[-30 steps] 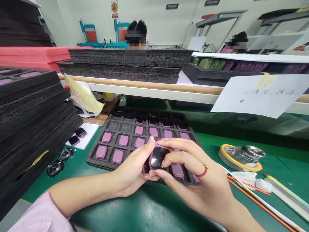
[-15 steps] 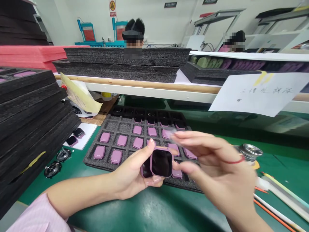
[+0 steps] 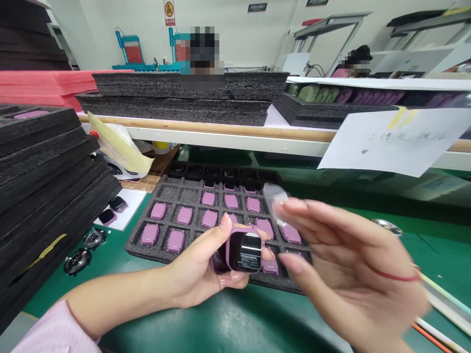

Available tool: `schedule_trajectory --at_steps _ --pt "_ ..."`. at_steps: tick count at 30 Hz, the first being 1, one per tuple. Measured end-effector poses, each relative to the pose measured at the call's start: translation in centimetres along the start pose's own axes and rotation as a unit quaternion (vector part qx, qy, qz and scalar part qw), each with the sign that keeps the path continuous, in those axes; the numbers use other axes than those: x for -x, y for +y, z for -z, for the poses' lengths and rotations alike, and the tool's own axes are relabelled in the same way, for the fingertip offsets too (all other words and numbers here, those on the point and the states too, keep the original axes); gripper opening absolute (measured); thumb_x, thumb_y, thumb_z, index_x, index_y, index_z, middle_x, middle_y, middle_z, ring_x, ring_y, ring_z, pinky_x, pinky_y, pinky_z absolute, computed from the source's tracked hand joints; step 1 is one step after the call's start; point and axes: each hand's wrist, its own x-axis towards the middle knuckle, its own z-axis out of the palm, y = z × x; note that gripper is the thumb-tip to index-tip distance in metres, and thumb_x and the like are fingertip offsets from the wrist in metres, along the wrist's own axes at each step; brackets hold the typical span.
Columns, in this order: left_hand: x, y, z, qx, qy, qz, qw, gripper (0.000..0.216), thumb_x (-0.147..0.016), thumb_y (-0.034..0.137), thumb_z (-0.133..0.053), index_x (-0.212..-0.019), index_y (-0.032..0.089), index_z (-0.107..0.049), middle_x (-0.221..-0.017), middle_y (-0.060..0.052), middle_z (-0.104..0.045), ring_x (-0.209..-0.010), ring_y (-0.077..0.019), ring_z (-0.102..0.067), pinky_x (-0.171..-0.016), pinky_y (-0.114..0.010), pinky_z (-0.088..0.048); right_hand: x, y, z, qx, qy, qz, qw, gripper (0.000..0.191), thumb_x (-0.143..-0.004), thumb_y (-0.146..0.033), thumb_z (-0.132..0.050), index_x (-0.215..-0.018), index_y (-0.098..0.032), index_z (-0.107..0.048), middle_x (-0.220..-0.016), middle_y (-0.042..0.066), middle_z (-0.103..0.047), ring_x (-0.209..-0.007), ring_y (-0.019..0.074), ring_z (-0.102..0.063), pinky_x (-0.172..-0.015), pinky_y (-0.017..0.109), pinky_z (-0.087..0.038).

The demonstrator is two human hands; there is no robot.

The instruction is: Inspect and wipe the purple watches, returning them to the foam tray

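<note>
My left hand (image 3: 206,257) is closed around two purple smartwatch cases just over the front edge of the foam tray (image 3: 147,252). The front watch case (image 3: 246,251) faces me with its black screen, which shows a bright reflection. Partly hidden behind it is the second watch case (image 3: 219,260). At the right, my right hand (image 3: 353,260) is raised with its thumb apart from its fingers. A clear plastic film (image 3: 274,196), blurred, hangs at its fingertips, apart from the watches. More purple watch cases (image 3: 176,240) lie in the tray's pockets, most back side up.
Tall stacks of black foam trays (image 3: 44,196) stand at the left. Two round dark watch parts (image 3: 78,261) and a white sheet (image 3: 127,213) with two watches lie beside the tray. Pens (image 3: 437,338) are at the right. A shelf edge (image 3: 221,132) runs across, with a paper note (image 3: 393,142).
My right hand has moved right and nearer to me, away from the watches, taking the film along. A reflection now shows on the front watch's screen. My left hand stays nearly still.
</note>
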Motion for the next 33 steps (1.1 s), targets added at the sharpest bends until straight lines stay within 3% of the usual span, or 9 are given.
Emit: schedule_trajectory --at_steps 3,7,10,15,18,20,24,29,33 --pt "0.0 -0.1 0.1 0.002 -0.001 0.0 1.0 0.048 -0.082 0.062 -0.072 -0.09 0.015 -0.074 -0.064 0.0 -0.059 -0.045 -0.0042 -0.041 -0.049 -0.019 -0.03 0.7 -0.3 0.6 0.094 -0.023 0.054 0.994 0.044 -0.088 -0.009 -0.069 -0.122 -0.037 -0.069 -0.109 0.0 -0.076 -0.098 0.0221 -0.075 -0.09 0.037 -0.065" --pt "0.0 0.0 0.1 -0.002 0.019 0.013 1.0 0.051 -0.078 0.064 -0.075 -0.089 0.014 -0.073 -0.065 0.001 -0.054 -0.047 -0.0037 -0.042 -0.049 -0.018 -0.03 2.2 -1.0 0.6 0.106 -0.081 0.071 0.989 0.038 -0.103 -0.025 -0.047 -0.135 -0.039 -0.063 -0.119 0.0 -0.075 -0.107 0.0248 -0.073 -0.101 0.042 -0.061" --pt "0.0 0.1 0.1 -0.005 0.03 0.025 0.999 0.057 -0.074 0.067 -0.076 -0.094 0.014 -0.072 -0.072 0.0 -0.055 -0.048 -0.0032 -0.042 -0.049 -0.018 -0.03 2.3 -1.3 0.4 0.126 -0.107 0.088 0.982 0.04 -0.105 -0.025 -0.039 -0.136 -0.035 -0.062 -0.115 0.0 -0.077 -0.104 0.0239 -0.074 -0.105 0.042 -0.057" --pt "-0.1 -0.2 0.2 -0.032 0.028 -0.006 0.999 0.053 -0.077 0.065 -0.075 -0.083 0.013 -0.065 -0.068 0.003 -0.05 -0.049 -0.0026 -0.037 -0.048 -0.017 -0.026 0.0 -0.9 -0.3 0.16 -0.13 0.159 0.966 0.044 -0.091 -0.017 -0.067 -0.131 -0.033 -0.061 -0.097 0.001 -0.079 -0.084 0.0241 -0.073 -0.082 0.043 -0.06" --pt "-0.2 -0.6 0.5 -0.078 0.027 -0.035 0.996 0.05 -0.079 0.063 -0.074 -0.078 0.015 -0.059 -0.059 0.006 -0.045 -0.045 -0.0033 -0.03 -0.044 -0.018 -0.023 -0.7 -0.7 -1.2 0.162 -0.116 0.119 0.973 0.059 -0.084 -0.03 -0.079 -0.137 -0.025 -0.054 -0.09 0.005 -0.074 -0.074 0.0228 -0.067 -0.067 0.04 -0.057" --pt "-0.3 -0.8 0.5 -0.094 0.04 -0.037 0.994 0.049 -0.077 0.061 -0.077 -0.082 0.016 -0.059 -0.058 0.007 -0.045 -0.045 -0.0037 -0.027 -0.042 -0.018 -0.021 -0.8 -0.6 -1.6 0.136 -0.125 0.071 0.98 0.056 -0.085 -0.032 -0.078 -0.135 -0.025 -0.054 -0.089 0.005 -0.069 -0.075 0.0209 -0.064 -0.063 0.036 -0.055" --pt "-0.2 -0.6 0.3 -0.075 0.038 -0.011 0.996 0.053 -0.081 0.068 -0.068 -0.077 0.016 -0.059 -0.046 0.008 -0.036 -0.042 -0.0046 -0.025 -0.041 -0.017 -0.02 -0.9 -0.5 -1.5 0.079 -0.119 0.028 0.989 0.049 -0.081 -0.029 -0.082 -0.124 -0.029 -0.059 -0.099 0.005 -0.07 -0.089 0.0224 -0.067 -0.074 0.036 -0.058" --pt "-0.1 -0.1 0.1 -0.076 0.025 0.01 0.997 0.057 -0.082 0.069 -0.065 -0.084 0.012 -0.067 -0.042 0.009 -0.035 -0.037 -0.0031 -0.019 -0.036 -0.017 -0.013 -1.3 -0.4 -1.0 0.066 -0.114 0.041 0.99 0.046 -0.08 -0.036 -0.083 -0.119 -0.029 -0.06 -0.103 0.005 -0.073 -0.096 0.0232 -0.069 -0.083 0.037 -0.058" --pt "0.0 -0.1 0.2 -0.067 0.023 0.015 0.997 0.055 -0.08 0.065 -0.071 -0.085 0.01 -0.069 -0.047 0.008 -0.038 -0.04 -0.0016 -0.021 -0.037 -0.015 -0.013 -1.1 -0.1 -1.0 0.068 -0.142 0.052 0.986 0.05 -0.082 -0.025 -0.081 -0.127 -0.027 -0.058 -0.109 0.006 -0.072 -0.1 0.0229 -0.068 -0.086 0.038 -0.057"
